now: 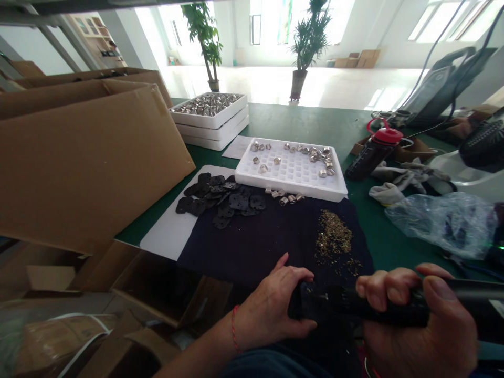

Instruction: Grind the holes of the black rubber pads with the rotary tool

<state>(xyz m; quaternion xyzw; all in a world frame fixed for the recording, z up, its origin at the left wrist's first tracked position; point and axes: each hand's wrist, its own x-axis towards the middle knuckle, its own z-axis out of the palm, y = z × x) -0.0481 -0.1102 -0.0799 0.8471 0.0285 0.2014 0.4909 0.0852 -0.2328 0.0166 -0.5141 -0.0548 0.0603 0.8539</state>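
Near the front edge of the dark cloth (252,247), my left hand (271,302) grips a dark part (306,300) between thumb and fingers; its outline is hard to make out. My right hand (421,320) is wrapped round a black electric screwdriver (378,304). The screwdriver lies level, its bit pointing left and meeting the dark part or nearly so. Beyond my hands, small brass-coloured screws (334,233) are spread on the cloth. Several black plates (240,201) lie piled at the left, beside a few short silver metal cylinders (290,199).
A white gridded tray (291,184) holds more silver cylinders behind the cloth. Stacked white trays (220,134) stand further back. A large cardboard box (86,163) rises at the left. On the right are a red-lidded bottle (368,157), gloves (388,193) and a clear plastic bag (444,220).
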